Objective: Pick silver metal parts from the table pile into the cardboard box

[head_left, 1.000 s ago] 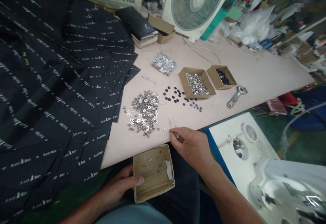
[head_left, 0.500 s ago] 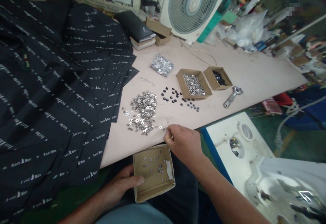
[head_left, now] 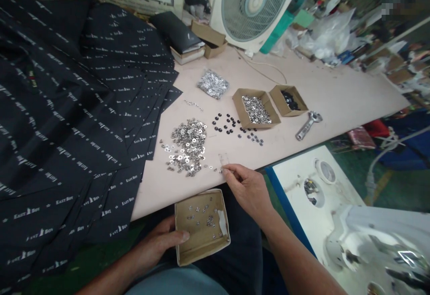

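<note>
My left hand grips the near left side of a shallow cardboard box, thumb inside the rim. A few small metal snap button parts lie scattered on its bottom. Just past the box, at the table's front edge, my right hand has its thumb and forefinger pinched at a small metal snap part. The other fingers are curled. Left of these fingertips spreads a pile of silvery snap parts. Black round caps lie loose behind it.
Farther back stand a box of metal parts and a box of black caps. A metal tool and a filled plastic bag lie nearby. Printed black fabric covers the left; a fan stands behind, a white machine right.
My right hand has shifted slightly to the right, and a small metal part now shows at its fingertips. My left hand and the box have hardly moved.
</note>
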The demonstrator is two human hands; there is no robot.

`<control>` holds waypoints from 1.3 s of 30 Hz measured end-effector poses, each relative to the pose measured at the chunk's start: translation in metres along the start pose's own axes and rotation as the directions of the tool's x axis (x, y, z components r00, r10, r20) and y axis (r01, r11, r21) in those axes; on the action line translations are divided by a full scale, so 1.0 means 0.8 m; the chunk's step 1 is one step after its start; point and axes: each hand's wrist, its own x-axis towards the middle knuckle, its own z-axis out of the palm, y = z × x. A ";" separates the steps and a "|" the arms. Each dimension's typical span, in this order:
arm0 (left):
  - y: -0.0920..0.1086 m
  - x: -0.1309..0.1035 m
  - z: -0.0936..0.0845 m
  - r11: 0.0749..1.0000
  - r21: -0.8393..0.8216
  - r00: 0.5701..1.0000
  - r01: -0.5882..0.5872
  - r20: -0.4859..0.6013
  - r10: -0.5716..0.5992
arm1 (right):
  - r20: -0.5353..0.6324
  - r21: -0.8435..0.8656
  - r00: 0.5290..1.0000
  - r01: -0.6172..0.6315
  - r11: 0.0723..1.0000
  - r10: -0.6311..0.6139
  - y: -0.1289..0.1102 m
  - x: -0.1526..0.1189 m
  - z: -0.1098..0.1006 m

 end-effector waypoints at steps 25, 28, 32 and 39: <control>0.012 0.018 0.013 1.000 0.013 0.999 -0.027 0.024 0.026 | 0.085 0.148 0.996 -0.004 0.989 -0.009 -0.005 -0.011 0.002; 0.011 0.018 0.010 0.999 0.024 0.999 -0.040 0.027 0.040 | 0.118 0.169 0.993 -0.001 0.986 -0.019 -0.006 -0.015 0.004; 0.009 0.018 0.007 0.997 0.044 0.997 -0.065 0.035 0.063 | 0.202 0.213 0.975 0.045 0.976 -0.089 -0.007 -0.023 0.002; 0.008 0.018 0.006 0.996 0.051 0.997 -0.068 0.028 0.067 | 0.037 0.026 0.991 0.128 0.991 -0.129 -0.020 0.003 0.002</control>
